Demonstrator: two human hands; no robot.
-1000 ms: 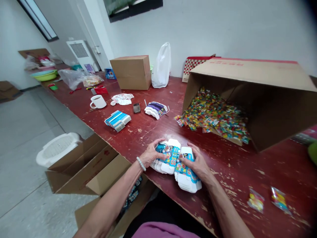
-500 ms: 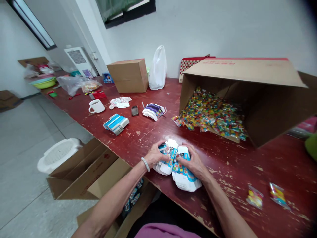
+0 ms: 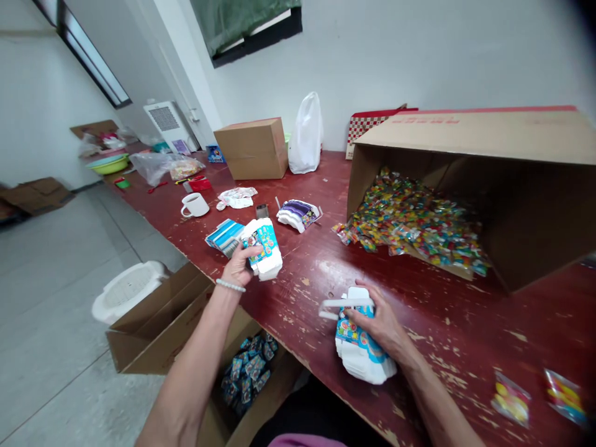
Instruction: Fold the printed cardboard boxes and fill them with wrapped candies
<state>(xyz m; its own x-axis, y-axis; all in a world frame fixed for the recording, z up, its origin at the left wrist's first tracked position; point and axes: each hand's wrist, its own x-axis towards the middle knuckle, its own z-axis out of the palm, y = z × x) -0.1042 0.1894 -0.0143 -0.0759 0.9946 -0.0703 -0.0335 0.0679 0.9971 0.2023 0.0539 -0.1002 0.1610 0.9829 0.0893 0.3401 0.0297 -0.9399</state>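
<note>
Separating flat blue-and-white cartons into handfuls seems to be the step in hand, with one stack kept in each grip. The smaller stack (image 3: pixel 267 248) is held by the left hand (image 3: pixel 239 266) over the table (image 3: pixel 298 298), close to a striped stack (image 3: pixel 222 234); whether the two touch cannot be told. The thicker stack (image 3: pixel 365 357) is held by the right hand (image 3: pixel 379 320) near the table's front edge, and a pale strip (image 3: pixel 344 303) is seen jutting leftward across its upper end; how it is attached cannot be made out. For the next move, a firm pinch would be called for, so that the loose layers are kept aligned, and the strip should be kept from snagging.

The left arm is stretched forward, with the thumb laid across the printed face and the stack clamped against the other fingers, which are mostly hidden. The right forearm is angled inward from the right; its thumb is pressed on the print, the fingers being curled round the far side, so the cartons are gripped there too.
</note>
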